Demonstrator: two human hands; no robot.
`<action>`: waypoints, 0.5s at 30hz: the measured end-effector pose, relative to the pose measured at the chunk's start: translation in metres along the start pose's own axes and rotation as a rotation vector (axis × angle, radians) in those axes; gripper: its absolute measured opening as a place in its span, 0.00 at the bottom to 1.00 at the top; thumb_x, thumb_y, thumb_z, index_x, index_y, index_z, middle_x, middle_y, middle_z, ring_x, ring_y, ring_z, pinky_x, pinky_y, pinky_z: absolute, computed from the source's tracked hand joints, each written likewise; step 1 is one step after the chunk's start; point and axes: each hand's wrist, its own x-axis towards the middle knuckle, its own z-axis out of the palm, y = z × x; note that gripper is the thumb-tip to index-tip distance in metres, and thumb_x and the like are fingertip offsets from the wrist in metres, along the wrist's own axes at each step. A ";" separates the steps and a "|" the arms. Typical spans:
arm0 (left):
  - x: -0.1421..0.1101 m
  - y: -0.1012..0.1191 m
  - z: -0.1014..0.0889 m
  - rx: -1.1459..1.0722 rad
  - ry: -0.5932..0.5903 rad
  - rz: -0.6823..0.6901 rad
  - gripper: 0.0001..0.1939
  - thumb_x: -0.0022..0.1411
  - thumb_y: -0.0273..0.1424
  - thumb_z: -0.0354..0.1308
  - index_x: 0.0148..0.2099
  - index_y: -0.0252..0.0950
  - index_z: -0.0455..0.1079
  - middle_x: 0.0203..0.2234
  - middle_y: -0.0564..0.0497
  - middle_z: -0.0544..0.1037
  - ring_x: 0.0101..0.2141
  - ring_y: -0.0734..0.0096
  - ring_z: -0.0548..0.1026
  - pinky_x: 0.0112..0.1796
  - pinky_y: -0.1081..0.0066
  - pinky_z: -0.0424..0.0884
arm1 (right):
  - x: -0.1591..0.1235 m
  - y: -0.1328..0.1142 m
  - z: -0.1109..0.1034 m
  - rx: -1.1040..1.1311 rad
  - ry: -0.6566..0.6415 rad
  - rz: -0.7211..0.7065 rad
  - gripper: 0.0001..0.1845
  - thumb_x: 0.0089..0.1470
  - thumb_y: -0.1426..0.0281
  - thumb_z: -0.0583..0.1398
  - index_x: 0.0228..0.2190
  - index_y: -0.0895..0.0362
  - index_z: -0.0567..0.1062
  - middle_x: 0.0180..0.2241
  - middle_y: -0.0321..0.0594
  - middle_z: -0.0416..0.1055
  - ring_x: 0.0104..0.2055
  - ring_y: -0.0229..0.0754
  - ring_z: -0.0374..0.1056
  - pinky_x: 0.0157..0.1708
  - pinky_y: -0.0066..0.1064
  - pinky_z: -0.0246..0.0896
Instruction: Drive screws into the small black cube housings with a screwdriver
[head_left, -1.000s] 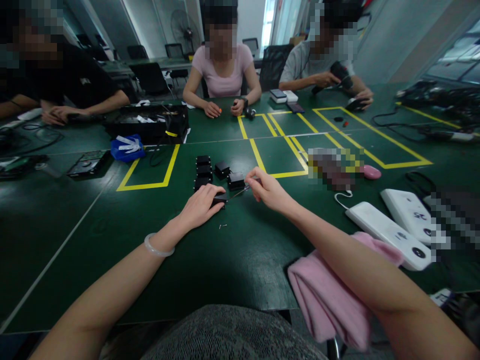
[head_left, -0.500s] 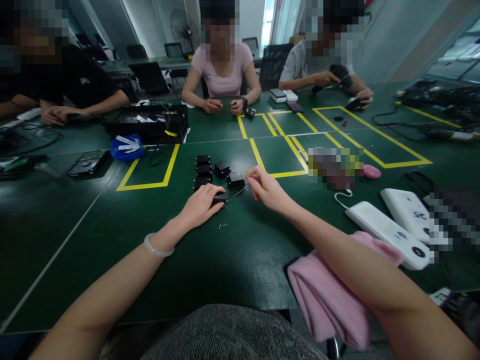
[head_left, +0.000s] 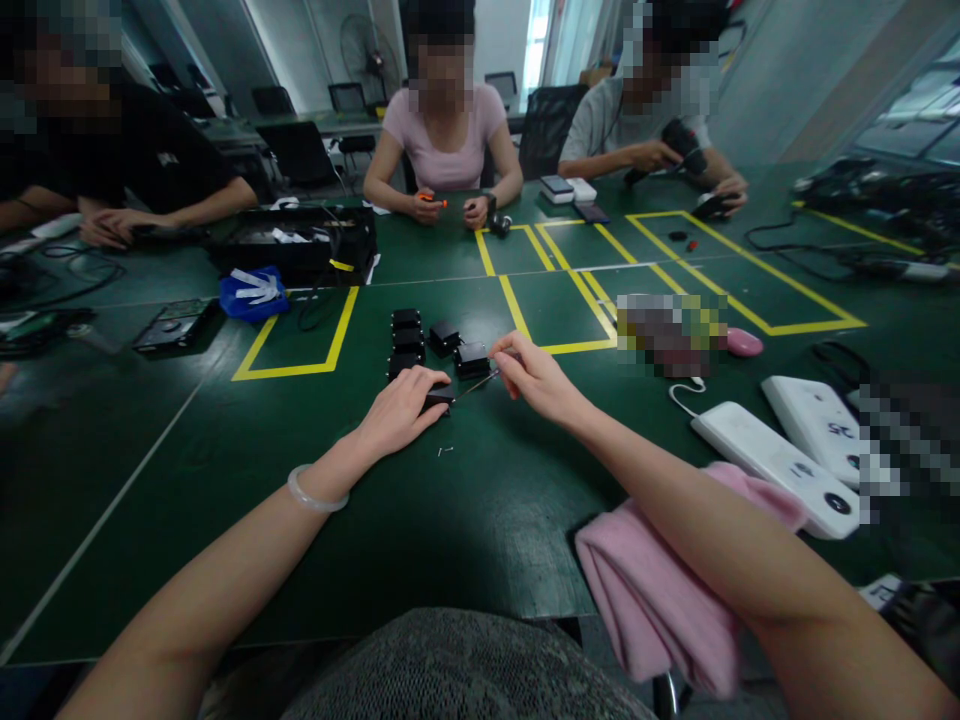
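My left hand [head_left: 405, 408] is closed over a small black box [head_left: 439, 399], pressing it to the green table; part of the box is hidden under the fingers. My right hand [head_left: 534, 374] pinches a thin screwdriver [head_left: 478, 385], its metal shaft slanting down to the left with the tip at the box's right end. Two small screws [head_left: 445, 451] lie just in front of the left hand. Beyond it, several similar black boxes [head_left: 407, 340] stand in a column, with a separate black box [head_left: 445, 338] beside them. Another black box [head_left: 472, 357] sits close to my right fingertips.
White power banks [head_left: 776, 465] and a pink cloth [head_left: 652, 570] lie to the right. A blue bag [head_left: 253, 295], a hard drive [head_left: 177, 327] and a black bin [head_left: 300, 240] stand at the left. Yellow tape [head_left: 285, 374] marks the table. Three people sit opposite.
My right hand and the screwdriver have shifted very slightly, while my left hand keeps its place on the black box. Across the table, a person's orange tool has tilted into fuller view.
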 end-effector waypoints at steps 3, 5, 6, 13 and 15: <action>0.000 0.000 0.000 0.000 -0.002 -0.006 0.16 0.69 0.35 0.52 0.57 0.38 0.61 0.48 0.44 0.70 0.46 0.57 0.70 0.44 0.59 0.71 | 0.001 0.002 0.000 -0.032 0.017 0.019 0.12 0.65 0.62 0.52 0.30 0.54 0.64 0.14 0.26 0.59 0.17 0.33 0.57 0.23 0.28 0.52; 0.000 0.000 0.000 0.001 0.002 0.002 0.16 0.69 0.34 0.52 0.57 0.38 0.61 0.48 0.44 0.70 0.46 0.57 0.70 0.44 0.59 0.71 | 0.001 0.003 0.000 -0.042 0.028 0.029 0.11 0.65 0.63 0.52 0.31 0.54 0.64 0.13 0.24 0.57 0.16 0.33 0.56 0.23 0.28 0.51; 0.000 0.000 0.000 0.001 0.004 0.005 0.16 0.69 0.34 0.52 0.57 0.38 0.61 0.48 0.44 0.71 0.46 0.57 0.70 0.44 0.58 0.71 | 0.001 0.003 0.001 -0.038 0.034 0.025 0.09 0.64 0.64 0.52 0.33 0.54 0.64 0.14 0.24 0.57 0.16 0.33 0.56 0.23 0.28 0.52; 0.000 0.000 0.001 0.004 0.005 0.006 0.16 0.69 0.34 0.53 0.57 0.38 0.61 0.48 0.44 0.71 0.46 0.56 0.70 0.43 0.59 0.71 | 0.000 0.004 0.001 -0.012 0.034 -0.002 0.04 0.64 0.68 0.51 0.37 0.54 0.63 0.17 0.25 0.60 0.18 0.33 0.58 0.24 0.28 0.53; 0.000 -0.001 0.001 0.008 0.005 0.009 0.16 0.69 0.34 0.53 0.57 0.38 0.61 0.48 0.44 0.71 0.46 0.57 0.70 0.44 0.59 0.71 | 0.000 0.005 0.001 -0.015 0.041 0.008 0.07 0.64 0.64 0.52 0.34 0.54 0.63 0.16 0.25 0.60 0.18 0.33 0.58 0.24 0.28 0.53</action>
